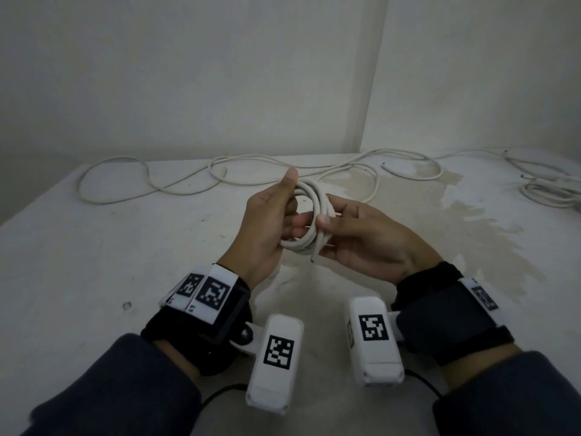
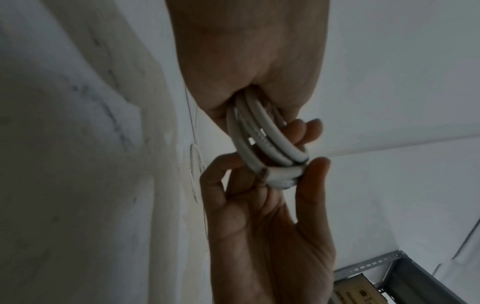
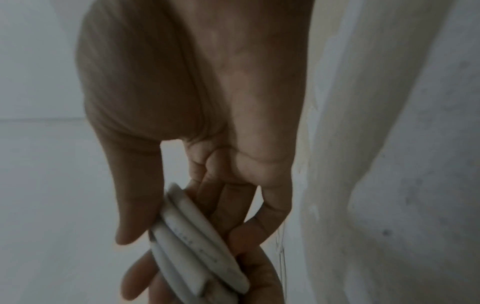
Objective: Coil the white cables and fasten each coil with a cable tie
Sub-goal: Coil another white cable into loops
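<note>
Above the white table (image 1: 94, 247), near its middle, both hands hold a small coil of white cable (image 1: 306, 215) clear of the surface. Head view: the left hand (image 1: 267, 221) grasps the coil's left side, thumb raised along its upper rim and fingers curled through the ring; the right hand (image 1: 361, 237) pinches the coil's right side between thumb and fingers, and the cut cable end (image 1: 314, 258) projects from the coil's lower edge. Behind the coil, loose white cables (image 1: 151, 180) trail across the table's far edge, and a further bundle of cable (image 1: 547, 191) lies far to the coil's right. A pale stain (image 1: 456, 215) spreads over the table to the right of the coil.

Left wrist view: the coil (image 2: 262, 139) appears as about three parallel turns emerging from the left hand (image 2: 246, 51), with the right hand (image 2: 265, 226) closing on the coil's far side; a metal shelf frame (image 2: 389, 265), unseen from the head, stands beyond the coil.

Right wrist view: faint print along one turn of the coil (image 3: 197, 240), which is pinched by the right hand (image 3: 187, 92) and met from below by the left hand (image 3: 254, 273).
</note>
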`<act>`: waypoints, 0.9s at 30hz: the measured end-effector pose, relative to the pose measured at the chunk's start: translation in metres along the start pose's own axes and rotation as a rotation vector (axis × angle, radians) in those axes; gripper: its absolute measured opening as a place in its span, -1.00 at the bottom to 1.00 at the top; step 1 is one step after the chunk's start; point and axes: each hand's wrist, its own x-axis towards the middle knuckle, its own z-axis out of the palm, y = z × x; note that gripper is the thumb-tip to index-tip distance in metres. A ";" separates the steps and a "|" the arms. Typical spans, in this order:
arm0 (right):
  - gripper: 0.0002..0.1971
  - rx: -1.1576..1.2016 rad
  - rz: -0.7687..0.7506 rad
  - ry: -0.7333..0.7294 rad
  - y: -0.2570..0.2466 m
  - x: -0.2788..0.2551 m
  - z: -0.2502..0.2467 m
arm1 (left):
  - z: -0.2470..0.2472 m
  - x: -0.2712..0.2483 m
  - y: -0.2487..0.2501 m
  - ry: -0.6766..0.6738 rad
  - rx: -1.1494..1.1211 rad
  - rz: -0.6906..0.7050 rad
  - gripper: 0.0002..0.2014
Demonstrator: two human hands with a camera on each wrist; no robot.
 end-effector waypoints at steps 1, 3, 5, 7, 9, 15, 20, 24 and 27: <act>-0.67 -0.001 -0.001 -0.007 0.001 0.001 0.001 | 0.000 0.000 -0.001 0.001 0.011 -0.002 -0.59; -0.71 -0.030 -0.007 0.006 0.001 0.002 0.001 | -0.002 0.001 -0.002 0.013 -0.021 -0.022 -0.61; -0.76 -0.053 -0.013 0.056 0.002 0.004 0.000 | -0.004 0.003 -0.003 0.024 -0.085 -0.049 -0.67; -0.86 -0.031 -0.035 0.108 0.003 0.006 0.001 | -0.004 0.004 -0.004 0.035 -0.148 -0.077 -0.73; -0.87 0.025 -0.061 0.139 0.003 0.009 0.003 | -0.003 0.005 -0.005 0.047 -0.177 -0.085 -0.76; -0.73 0.140 -0.055 0.180 0.001 0.012 0.001 | -0.004 0.007 -0.007 -0.040 -0.337 -0.183 -0.73; -0.70 0.161 0.009 0.205 -0.009 0.003 -0.011 | -0.009 0.002 -0.005 -0.339 -0.466 -0.327 -0.78; -0.90 0.136 0.077 0.198 -0.013 -0.002 -0.013 | -0.019 0.000 -0.001 -0.497 -0.427 -0.402 -0.81; -0.79 0.052 0.076 0.220 -0.011 -0.001 -0.014 | -0.017 0.001 0.001 -0.475 -0.383 -0.449 -0.83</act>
